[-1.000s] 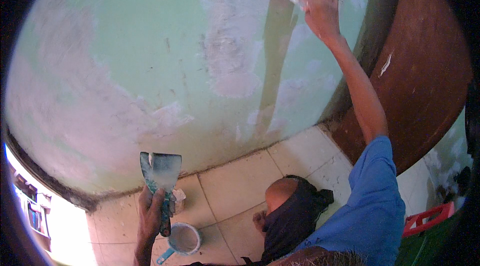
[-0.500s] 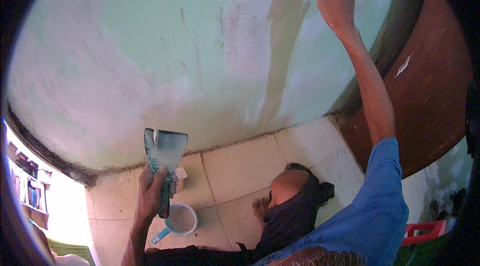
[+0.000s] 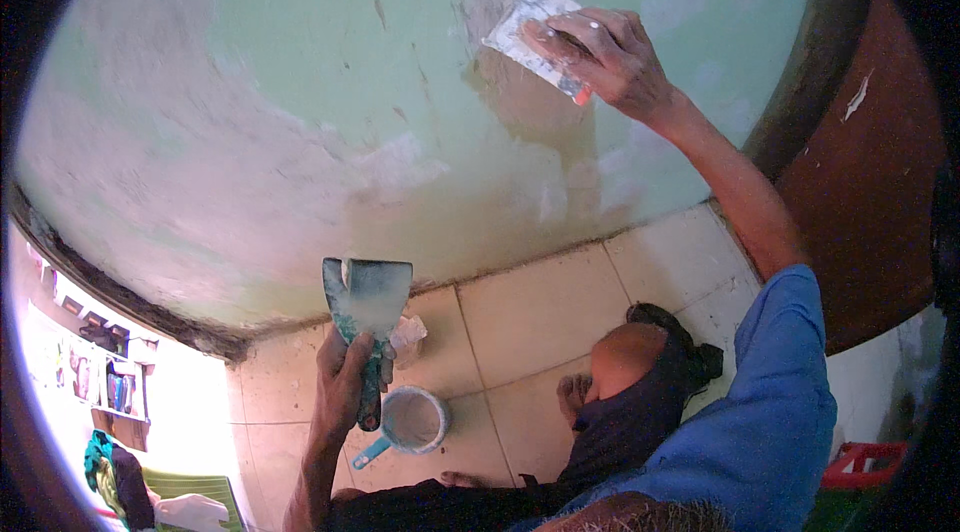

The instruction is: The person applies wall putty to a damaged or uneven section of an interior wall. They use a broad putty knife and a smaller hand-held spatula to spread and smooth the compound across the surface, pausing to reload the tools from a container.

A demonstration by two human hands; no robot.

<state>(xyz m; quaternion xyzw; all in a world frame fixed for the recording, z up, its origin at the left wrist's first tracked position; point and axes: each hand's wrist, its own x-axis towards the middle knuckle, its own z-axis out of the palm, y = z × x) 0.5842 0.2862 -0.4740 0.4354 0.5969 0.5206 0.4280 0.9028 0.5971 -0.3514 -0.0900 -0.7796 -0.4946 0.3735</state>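
Note:
My left hand (image 3: pixel 343 372) is wrapped round the dark handle of a putty knife (image 3: pixel 378 292), its broad, whitish-smeared blade pointing up. A second blade edge shows along its left side; whether that is a separate knife I cannot tell. My right hand (image 3: pixel 615 67) grips a flat, rectangular spreader (image 3: pixel 540 14), white with smears and orange-red at one corner. The spreader is against the light green wall (image 3: pixel 310 32), which carries pale, patchy coating and a darker, damp-looking area just below the tool. Under my left hand a blue-handled dipper (image 3: pixel 415 420) with whitish insides stands on the floor.
A small crumpled pale pack or cup (image 3: pixel 408 337) stands behind the dipper on the tiled floor (image 3: pixel 530 302). A brown panel (image 3: pixel 865 172) borders the wall on the right. Red plastic (image 3: pixel 865 465) shows lower right; clothes (image 3: pixel 125 477) and shelves (image 3: pixel 125 387) are at the left.
My right hand has come down and to the left across the wall with the spreader. My left hand still holds the putty knife. The whole view has shifted slightly.

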